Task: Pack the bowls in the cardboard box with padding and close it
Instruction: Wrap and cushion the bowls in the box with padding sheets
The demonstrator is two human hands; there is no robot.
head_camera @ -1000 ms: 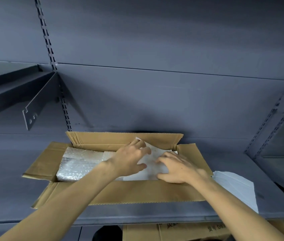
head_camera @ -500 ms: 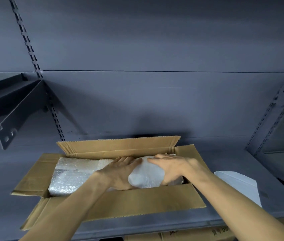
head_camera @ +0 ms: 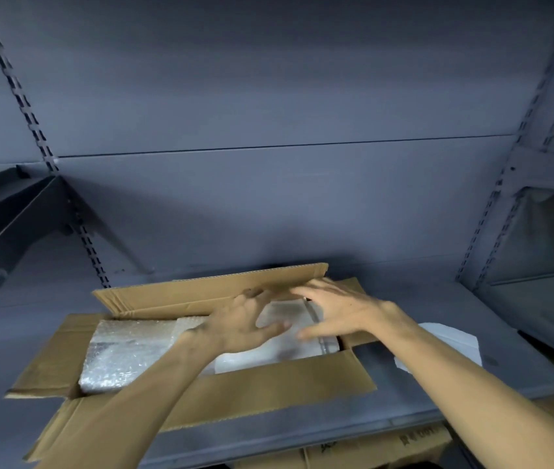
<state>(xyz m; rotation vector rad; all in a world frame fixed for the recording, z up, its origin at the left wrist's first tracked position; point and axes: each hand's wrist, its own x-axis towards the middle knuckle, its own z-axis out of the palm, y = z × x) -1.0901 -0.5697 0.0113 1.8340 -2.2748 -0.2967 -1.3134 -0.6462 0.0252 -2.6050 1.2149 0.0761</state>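
Hands, left (head_camera: 241, 319) and right (head_camera: 340, 313), fingers spread, holding nothing, over white padding (head_camera: 289, 350) in cardboard box (head_camera: 269, 394).

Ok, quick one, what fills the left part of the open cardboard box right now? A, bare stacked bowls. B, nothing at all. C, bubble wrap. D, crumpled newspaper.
C: crinkled, shiny bubble wrap covers the left part of the cardboard box, while both hands, left hand and right hand, hover with spread fingers over the white padding on the right side.
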